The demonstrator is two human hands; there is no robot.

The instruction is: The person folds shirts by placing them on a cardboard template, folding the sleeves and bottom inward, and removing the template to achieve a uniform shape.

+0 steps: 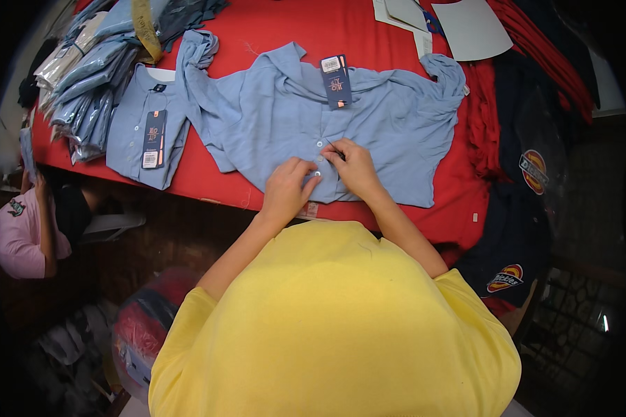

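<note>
A light blue short-sleeved shirt (pixel 250 115) lies spread on a red-covered table (pixel 254 24), its white-buttoned placket running toward me. A dark hang tag (pixel 336 82) rests near its collar. My left hand (pixel 285 189) is at the lower placket, thumb and forefinger bent on the cloth beside a white button. Just to its right, my right hand (pixel 355 169) is closed in a pinch over the placket. A small, thin dark tool (pixel 338 151) shows at its fingertips; its exact kind is hard to make out.
A folded blue shirt (pixel 122 139) with a dark tag lies left of the spread one. Bagged garments (pixel 94 83) are stacked beyond it. White sheets (pixel 471 29) lie at the far right, near red and navy garments (pixel 522 222). Another person (pixel 31 233) sits at left.
</note>
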